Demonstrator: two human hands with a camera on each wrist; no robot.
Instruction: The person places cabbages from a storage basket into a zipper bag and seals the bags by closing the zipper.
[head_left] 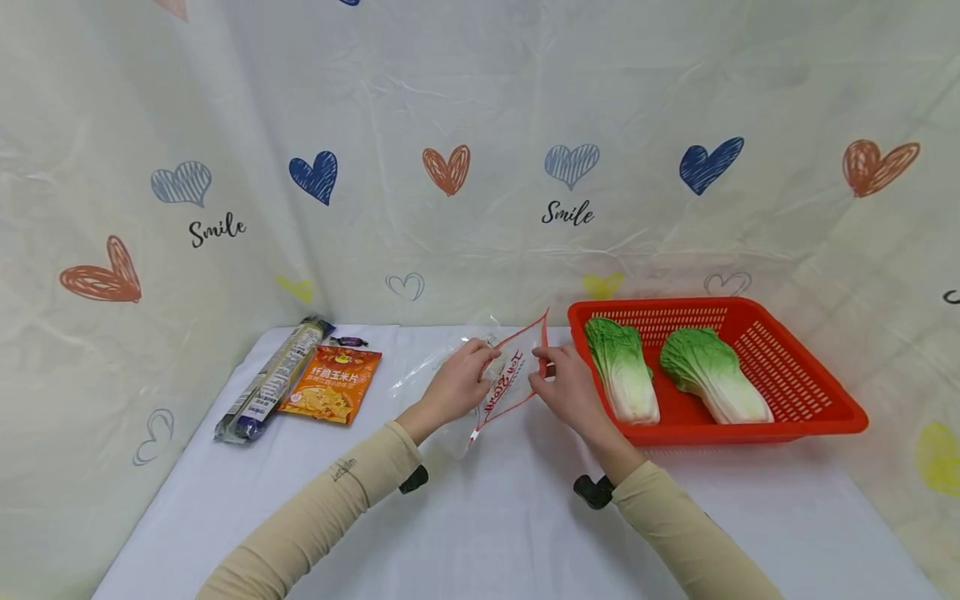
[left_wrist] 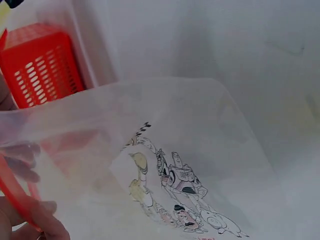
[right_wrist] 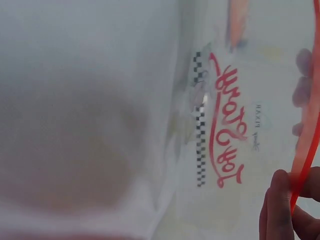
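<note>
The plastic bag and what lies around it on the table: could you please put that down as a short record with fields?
left hand: left hand pinches the bag's rim
right hand: right hand pinches the opposite rim
bag: clear plastic bag with a red zip edge and red lettering, mouth pulled apart above the table
basket: red basket right of the bag, holding two cabbages
left side: orange snack packet, long dark packet, small candy
</note>
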